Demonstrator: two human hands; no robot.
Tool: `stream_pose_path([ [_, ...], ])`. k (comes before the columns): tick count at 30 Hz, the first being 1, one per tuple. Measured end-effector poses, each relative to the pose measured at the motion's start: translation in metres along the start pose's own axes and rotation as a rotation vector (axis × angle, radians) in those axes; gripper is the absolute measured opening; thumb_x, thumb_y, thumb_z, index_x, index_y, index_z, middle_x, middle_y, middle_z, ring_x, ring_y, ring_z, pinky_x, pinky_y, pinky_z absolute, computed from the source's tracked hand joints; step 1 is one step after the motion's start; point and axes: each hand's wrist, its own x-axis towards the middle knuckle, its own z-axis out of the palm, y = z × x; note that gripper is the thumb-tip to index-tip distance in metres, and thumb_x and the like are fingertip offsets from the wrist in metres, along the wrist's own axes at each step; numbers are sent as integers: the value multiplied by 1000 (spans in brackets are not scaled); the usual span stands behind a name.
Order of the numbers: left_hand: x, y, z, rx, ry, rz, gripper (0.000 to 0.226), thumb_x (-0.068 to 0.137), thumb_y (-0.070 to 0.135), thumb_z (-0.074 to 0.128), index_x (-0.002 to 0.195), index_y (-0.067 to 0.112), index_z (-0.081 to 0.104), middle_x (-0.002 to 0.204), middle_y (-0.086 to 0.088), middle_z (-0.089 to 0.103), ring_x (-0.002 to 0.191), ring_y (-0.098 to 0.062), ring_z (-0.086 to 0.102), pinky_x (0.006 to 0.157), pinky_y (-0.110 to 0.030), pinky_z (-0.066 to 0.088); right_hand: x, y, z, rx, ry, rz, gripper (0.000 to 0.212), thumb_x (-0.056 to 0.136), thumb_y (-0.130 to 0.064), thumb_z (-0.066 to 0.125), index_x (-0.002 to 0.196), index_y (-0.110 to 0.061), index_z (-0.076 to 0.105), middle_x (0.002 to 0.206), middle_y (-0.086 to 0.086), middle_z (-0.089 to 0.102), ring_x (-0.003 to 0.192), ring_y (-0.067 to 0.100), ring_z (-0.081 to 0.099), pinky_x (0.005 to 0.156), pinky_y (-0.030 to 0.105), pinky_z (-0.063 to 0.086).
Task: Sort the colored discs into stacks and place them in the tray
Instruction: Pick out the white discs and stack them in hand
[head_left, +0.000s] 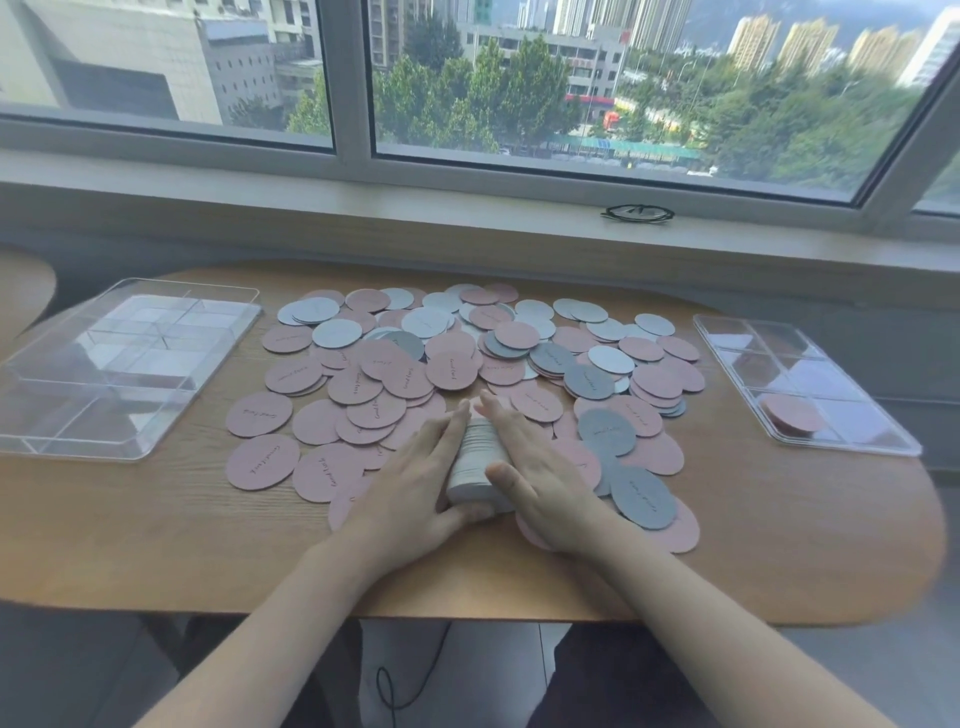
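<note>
A wide heap of pink, grey and pale blue paper discs (452, 358) covers the middle of the wooden table (156, 535). At its near edge my left hand (415, 478) and my right hand (540, 483) press from both sides on a thick stack of discs (475, 457), which lies on its side showing white edges. A clear divided tray (800, 379) lies at the right, with a short stack of pink discs (792, 415) in a near compartment. A second clear divided tray (119, 364) sits at the left with nothing in it.
A window sill runs along the back of the table, with a pair of glasses (638, 213) on it. The table's front edge is close to my body. A black cable (400, 686) hangs below the table.
</note>
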Motion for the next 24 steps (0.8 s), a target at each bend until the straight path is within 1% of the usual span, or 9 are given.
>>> stream_pose_path([
  [2, 1, 1, -1, -31, -3, -9, 104, 83, 60, 68, 159, 30, 4, 144, 17, 29, 129, -3, 36, 100, -14, 31, 1, 0, 1, 10, 7, -13, 93, 84, -85, 14, 159, -29, 11, 162, -12, 20, 147, -2, 14, 117, 19, 13],
  [4, 1, 1, -2, -105, 1, -30, 101, 80, 56, 73, 158, 37, 10, 133, 26, 33, 117, 5, 43, 92, -6, 33, 2, 0, 3, 35, 30, -11, 89, 86, -83, 15, 158, -30, 13, 159, -13, 25, 145, -3, 19, 114, 18, 16],
  [5, 2, 1, -2, -157, 6, -46, 100, 78, 54, 76, 156, 41, 15, 130, 29, 35, 113, 6, 47, 89, -6, 37, 2, -1, 4, 37, 43, -8, 88, 87, -82, 16, 158, -30, 14, 157, -13, 28, 143, -4, 21, 113, 17, 17],
  [9, 4, 1, -2, -310, 37, -87, 91, 72, 45, 86, 146, 42, 34, 126, 24, 45, 110, -4, 56, 89, -28, 53, 6, 0, 0, 60, 13, -15, 90, 85, -84, 21, 157, -31, 18, 157, -11, 29, 139, -6, 23, 111, 18, 19],
  [13, 4, -1, -2, -374, 70, -112, 84, 73, 45, 84, 143, 40, 38, 130, 17, 49, 111, -10, 59, 88, -35, 55, 6, 8, -8, 56, -9, -82, 94, 83, -81, 37, 157, -29, 14, 155, -11, 27, 142, 1, 25, 114, 20, 22],
  [15, 5, -4, -2, -383, 69, -126, 86, 76, 47, 78, 149, 40, 32, 134, 15, 46, 116, -11, 57, 91, -38, 55, 2, 11, -7, -12, -22, -84, 92, 86, -73, 45, 158, -31, 7, 155, -11, 23, 142, 6, 26, 116, 28, 26],
  [17, 5, -6, -2, -259, 28, -106, 94, 79, 57, 67, 156, 39, 17, 140, 17, 38, 124, -5, 49, 96, -39, 53, 0, 12, -2, -78, -35, -64, 91, 90, -67, 47, 157, -34, -5, 158, -11, 16, 143, 9, 22, 118, 32, 24],
  [21, 3, -1, 0, -16, -34, -82, 101, 81, 76, 42, 155, 38, -15, 152, 18, 18, 136, -9, 35, 99, -33, 47, -1, 15, 2, -168, -36, -76, 90, 90, -68, 34, 153, -30, -19, 162, -8, 4, 148, 14, 12, 120, 30, 15],
  [24, 2, 0, -2, 56, -56, -95, 104, 80, 81, 36, 154, 36, -22, 152, 17, 15, 136, -14, 36, 100, -33, 45, -1, 14, 2, -209, -20, -88, 91, 89, -70, 32, 154, -29, -16, 162, -5, 6, 146, 13, 12, 119, 28, 15],
])
